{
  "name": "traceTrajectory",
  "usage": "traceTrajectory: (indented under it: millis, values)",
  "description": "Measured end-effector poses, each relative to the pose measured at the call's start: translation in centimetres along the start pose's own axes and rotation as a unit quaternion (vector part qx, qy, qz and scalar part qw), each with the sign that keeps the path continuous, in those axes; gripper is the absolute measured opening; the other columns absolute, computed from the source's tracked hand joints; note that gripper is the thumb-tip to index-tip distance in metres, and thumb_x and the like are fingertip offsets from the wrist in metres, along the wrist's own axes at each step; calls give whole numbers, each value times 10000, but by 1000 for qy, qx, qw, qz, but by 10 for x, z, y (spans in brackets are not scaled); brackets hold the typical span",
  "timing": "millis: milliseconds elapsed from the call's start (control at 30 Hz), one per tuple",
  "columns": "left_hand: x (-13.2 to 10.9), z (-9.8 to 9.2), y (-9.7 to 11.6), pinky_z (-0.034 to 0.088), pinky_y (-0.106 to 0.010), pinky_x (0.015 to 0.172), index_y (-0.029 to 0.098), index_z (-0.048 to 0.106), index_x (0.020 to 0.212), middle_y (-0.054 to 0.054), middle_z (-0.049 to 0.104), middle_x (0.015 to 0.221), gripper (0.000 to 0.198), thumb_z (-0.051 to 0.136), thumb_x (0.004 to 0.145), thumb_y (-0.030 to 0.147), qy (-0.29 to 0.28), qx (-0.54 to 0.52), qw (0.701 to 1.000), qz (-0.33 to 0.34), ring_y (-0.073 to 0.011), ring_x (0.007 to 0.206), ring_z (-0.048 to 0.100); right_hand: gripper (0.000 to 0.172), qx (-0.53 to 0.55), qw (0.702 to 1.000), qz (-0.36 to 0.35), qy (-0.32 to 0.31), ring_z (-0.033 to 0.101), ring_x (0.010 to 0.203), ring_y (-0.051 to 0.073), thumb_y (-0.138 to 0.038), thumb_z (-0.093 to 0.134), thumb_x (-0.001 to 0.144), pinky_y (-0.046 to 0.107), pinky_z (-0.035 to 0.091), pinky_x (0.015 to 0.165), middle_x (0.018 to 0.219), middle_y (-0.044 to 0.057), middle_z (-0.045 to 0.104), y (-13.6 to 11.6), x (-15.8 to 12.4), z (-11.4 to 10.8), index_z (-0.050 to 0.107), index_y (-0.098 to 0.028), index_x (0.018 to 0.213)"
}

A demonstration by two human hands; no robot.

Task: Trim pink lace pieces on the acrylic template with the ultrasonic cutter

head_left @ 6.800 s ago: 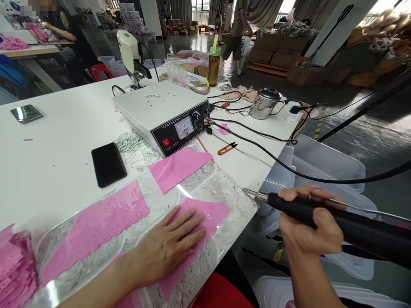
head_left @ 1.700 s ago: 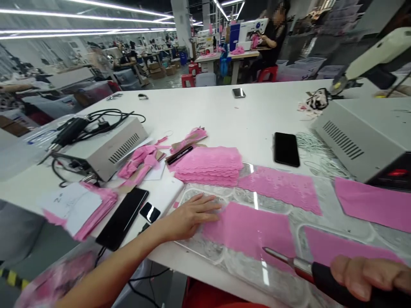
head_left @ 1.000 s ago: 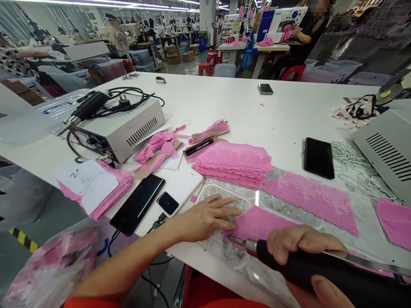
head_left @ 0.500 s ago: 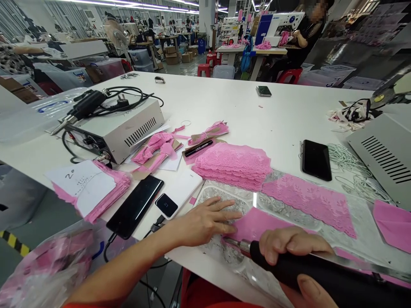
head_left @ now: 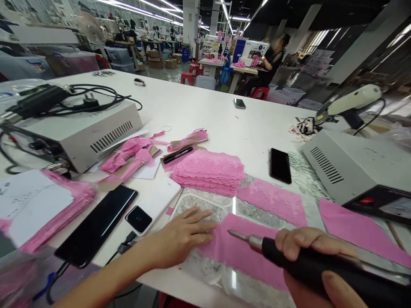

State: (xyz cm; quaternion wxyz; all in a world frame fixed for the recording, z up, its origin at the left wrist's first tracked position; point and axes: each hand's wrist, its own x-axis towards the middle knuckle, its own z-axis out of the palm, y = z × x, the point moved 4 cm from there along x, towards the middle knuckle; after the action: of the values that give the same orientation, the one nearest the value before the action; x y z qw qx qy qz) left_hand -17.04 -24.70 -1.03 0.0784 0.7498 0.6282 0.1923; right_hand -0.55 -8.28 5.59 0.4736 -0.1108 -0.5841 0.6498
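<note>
A pink fabric piece (head_left: 244,252) is pressed flat by the outstretched, open left hand (head_left: 180,235); a black-handled tool (head_left: 308,267) is gripped in the closed right hand (head_left: 316,267), tip hovering above.

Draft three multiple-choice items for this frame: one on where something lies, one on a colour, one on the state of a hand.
1. Where does the stack of lace pieces lie?
A. Just beyond the clear plate
B. On top of the grey machine box
C. In a floor bin

2. What colour is the fabric piece under the tool tip?
A. White
B. Pink
C. Blue

3. What is the right hand doing?
A. Lying flat and open on the table
B. Closed around the black-handled tool
C. Holding a phone

Answers:
1 A: the lace stack sits at the plate's far edge on the white table.
2 B: the fabric is plainly pink, like the lace beside it.
3 B: fingers wrap the handle, the metal tip pointing toward the left hand, which rests flat at the fabric's edge.
</note>
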Motion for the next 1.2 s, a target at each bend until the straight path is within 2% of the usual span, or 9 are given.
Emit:
traceTrajectory:
  millis: [67,167,333,500,667,1000,1200]
  values:
    - [-1,1,5,234,-479,1208,177,588,1300,-38,513,1453,562,433,802,-33,11,6,1000,1,-243,1444,320,109,-6,998,-42,43,555,622,144,-277,648,789,364,525,629,771,6,573,1,10,-13,652,-218,880]
    - [-1,1,13,231,-489,1207,157,544,1345,-45,513,1452,557,431,833,-29,17,30,999,7,-259,1430,346,127,-7,997,-55,53,567,617,142,-252,615,770,366,508,630,804,11,591,12,21,-20,660,-210,880]
    - [11,5,22,264,-472,1195,140,478,1402,-104,487,1468,473,486,931,93,27,57,998,5,-269,1409,384,134,3,997,-43,62,584,633,140,-217,585,771,369,505,648,831,9,595,30,24,-14,656,-218,884]
    - [28,12,27,257,-458,1196,170,504,1371,-84,517,1447,388,476,998,271,45,54,997,9,-248,1371,445,125,4,998,-26,57,595,650,134,-226,588,783,360,507,672,858,7,595,35,23,-12,643,-213,895]
    - [34,15,29,222,-466,1201,181,514,1350,-102,522,1440,368,461,1004,297,22,41,999,28,-246,1384,425,124,-4,998,-32,51,598,651,135,-221,589,789,352,513,673,853,5,592,36,24,-14,641,-217,902]
    - [37,14,28,185,-446,1210,178,520,1336,-79,550,1412,362,479,997,298,16,32,999,35,-229,1353,456,132,-4,998,-33,48,579,649,139,-213,589,781,371,517,671,844,11,589,36,23,-12,649,-213,899]
    - [38,12,28,155,-435,1217,177,515,1339,-72,548,1413,364,416,1022,327,5,31,999,33,-234,1357,448,139,1,999,-33,43,583,650,137,-211,592,781,367,523,665,848,11,594,37,24,-11,653,-211,907]
